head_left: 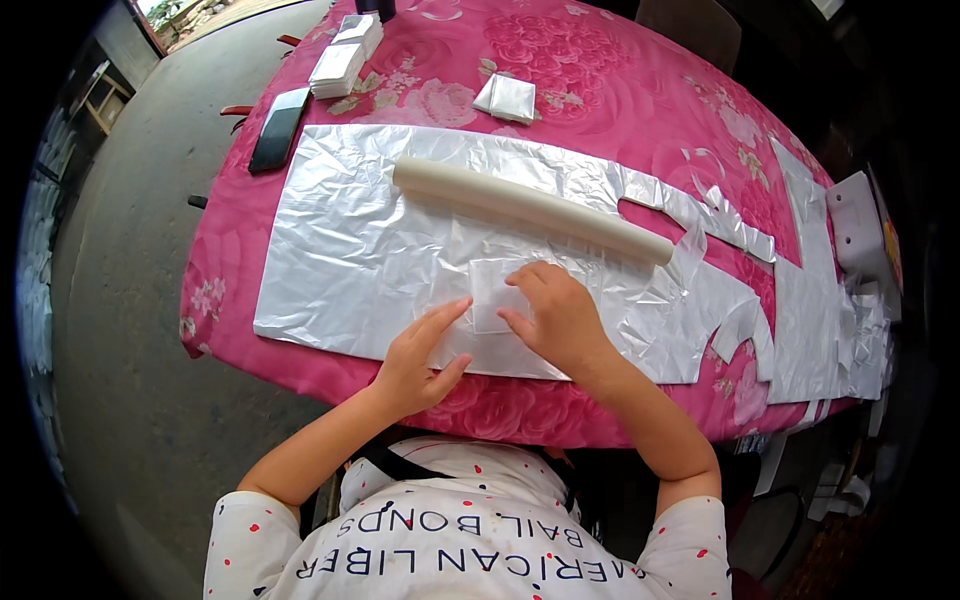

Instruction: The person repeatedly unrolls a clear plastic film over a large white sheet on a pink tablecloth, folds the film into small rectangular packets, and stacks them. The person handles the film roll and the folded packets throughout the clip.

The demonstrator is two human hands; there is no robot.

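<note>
A small folded square of thin white plastic (490, 300) lies in front of me on a stack of flat, silvery-white plastic bags (340, 250) with cut-out handles at their right end. My left hand (425, 360) is open, its index fingertip at the square's left edge and its thumb apart. Over the square's right side reaches my right hand (550, 315), fingers bent and thumb spread from the index finger; the square stays flat beneath them. Just beyond both hands, a long pale tube (530, 208) rests slantwise across the bags.
A pink floral cloth (430, 405) covers the table. Toward the far left stand stacks of folded white packets (338, 70) beside a dark phone (279, 130). Another folded packet (506, 98) lies beyond the tube. More plastic sheets (810, 340) and a white container (860, 225) are at right.
</note>
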